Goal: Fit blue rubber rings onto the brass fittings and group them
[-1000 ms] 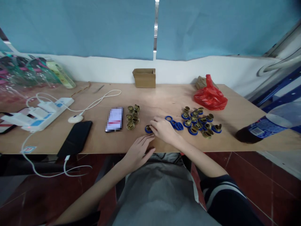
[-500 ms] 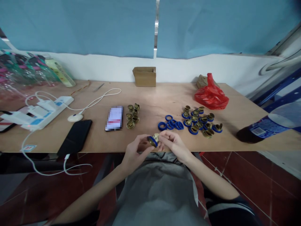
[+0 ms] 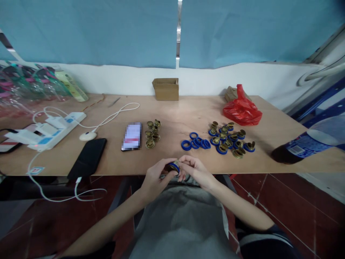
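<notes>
In front of my body, at the table's near edge, a round brass-coloured metal fitting [image 3: 172,168] with a blue ring around its rim sits tilted in my hands. My left hand [image 3: 158,177] grips it by the rim, thumb below and fingers above. Pinched against its other side are the fingers of my right hand [image 3: 196,170], which partly cover it. Just beyond lie several loose blue rings [image 3: 195,143]. To their right stands a group of similar brass fittings [image 3: 228,143], most with blue rings. Several fittings without rings [image 3: 150,144] stand left of centre.
A lit phone [image 3: 132,136] and a dark phone [image 3: 88,158] lie on the left, near a white power strip [image 3: 60,133] and cables. Clear bottles stand far left. At the back are a cardboard box [image 3: 166,89] and a red plastic bag [image 3: 242,109]. A drink bottle [image 3: 299,147] lies right.
The fitting has tipped and shifted slightly left and down, and my left fingers now cover more of its top. Both hands still hold it close together.
</notes>
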The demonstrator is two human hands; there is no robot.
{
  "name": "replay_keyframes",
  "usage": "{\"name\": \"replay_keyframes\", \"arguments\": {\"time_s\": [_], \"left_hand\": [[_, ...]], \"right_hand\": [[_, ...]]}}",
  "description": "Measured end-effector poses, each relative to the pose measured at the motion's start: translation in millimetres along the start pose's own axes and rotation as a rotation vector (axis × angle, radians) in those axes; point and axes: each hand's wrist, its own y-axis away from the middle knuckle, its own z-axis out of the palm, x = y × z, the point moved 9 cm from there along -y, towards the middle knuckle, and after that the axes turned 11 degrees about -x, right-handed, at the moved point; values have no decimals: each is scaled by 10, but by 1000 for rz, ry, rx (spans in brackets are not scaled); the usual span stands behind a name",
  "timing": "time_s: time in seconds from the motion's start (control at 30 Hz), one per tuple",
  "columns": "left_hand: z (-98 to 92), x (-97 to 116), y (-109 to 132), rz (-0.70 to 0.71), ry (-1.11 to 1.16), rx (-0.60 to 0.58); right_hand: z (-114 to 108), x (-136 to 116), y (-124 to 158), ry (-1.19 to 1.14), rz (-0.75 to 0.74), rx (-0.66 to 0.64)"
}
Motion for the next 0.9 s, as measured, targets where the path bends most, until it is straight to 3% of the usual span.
{"name": "replay_keyframes", "arguments": {"time_s": [0.27,0.43,0.57,0.63,0.77,0.9], "left_hand": [[0,-48,2,-68,31,24],[77,-53,-50,-32,-67,-54],[226,7,-79,104,-246,-207],[301,11,-70,146,-309,-285],[363,-17,-50,158,-363,-346],[387,-34,-45,161,-378,-362]], "right_hand": [[-101,-148,54,148,-91,99],[-126,-500,236,733,-240,226],[-181,-775,300,1146,-280,256],[-342,-956,276,1316,-238,312],[-868,-1472,116,1618,-115,437],[-1550,-1854,-195,1864,104,458]]}}
